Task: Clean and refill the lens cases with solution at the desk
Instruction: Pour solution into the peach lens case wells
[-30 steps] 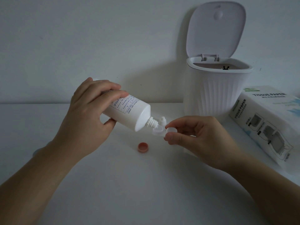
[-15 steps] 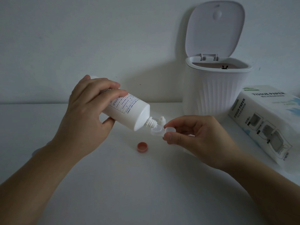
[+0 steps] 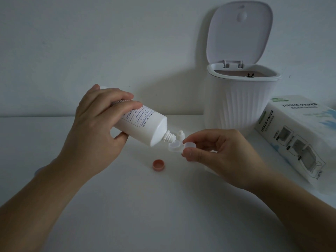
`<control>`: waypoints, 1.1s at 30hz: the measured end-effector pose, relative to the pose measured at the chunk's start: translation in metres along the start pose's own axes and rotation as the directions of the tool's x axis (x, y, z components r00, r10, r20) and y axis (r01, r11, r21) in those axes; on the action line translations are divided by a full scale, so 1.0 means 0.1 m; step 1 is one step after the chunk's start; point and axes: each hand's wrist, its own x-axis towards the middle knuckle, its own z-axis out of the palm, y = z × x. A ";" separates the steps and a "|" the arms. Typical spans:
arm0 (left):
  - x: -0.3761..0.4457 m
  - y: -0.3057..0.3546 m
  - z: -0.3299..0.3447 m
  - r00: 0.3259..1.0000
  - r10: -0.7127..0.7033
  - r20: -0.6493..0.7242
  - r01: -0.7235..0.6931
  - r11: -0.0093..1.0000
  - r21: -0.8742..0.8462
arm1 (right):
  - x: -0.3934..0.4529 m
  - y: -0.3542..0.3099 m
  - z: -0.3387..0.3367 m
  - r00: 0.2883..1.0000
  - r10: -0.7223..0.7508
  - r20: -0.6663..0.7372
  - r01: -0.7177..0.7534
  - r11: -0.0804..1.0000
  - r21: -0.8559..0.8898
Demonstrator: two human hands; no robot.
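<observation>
L hand wraps the bottle, fingers curled round its body, nozzle tipped down over the open well of the case. R hand pinches the case at its capped end, thumb & forefinger, held just above the bench. Pink cap lies on bench below, apart from both.

Judgement: case is tiny, light, smooth plastic; likely slick once wet, so pinch the capped side & keep it level or soln spills. Bottle looks squeezable; gentle squeeze at mid-body, else overfill.
</observation>
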 end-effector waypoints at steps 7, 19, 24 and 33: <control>0.01 0.00 0.00 0.999 0.017 -0.032 -0.017 1.000 0.020 | 0.00 0.00 0.00 1.000 0.008 -0.001 -0.008 1.000 0.002; -0.01 -0.02 0.03 0.998 -0.010 -0.055 0.011 1.000 0.025 | 0.01 0.01 0.00 1.000 0.005 -0.023 -0.004 0.999 0.034; -0.01 0.02 0.04 0.994 -0.081 -0.069 0.081 0.997 0.000 | 0.01 0.02 -0.02 1.000 -0.002 -0.020 0.003 1.000 0.022; -0.10 0.12 -0.01 0.919 -0.392 0.034 0.386 0.881 -0.272 | 0.02 0.05 -0.02 1.000 -0.020 -0.002 0.020 1.000 0.016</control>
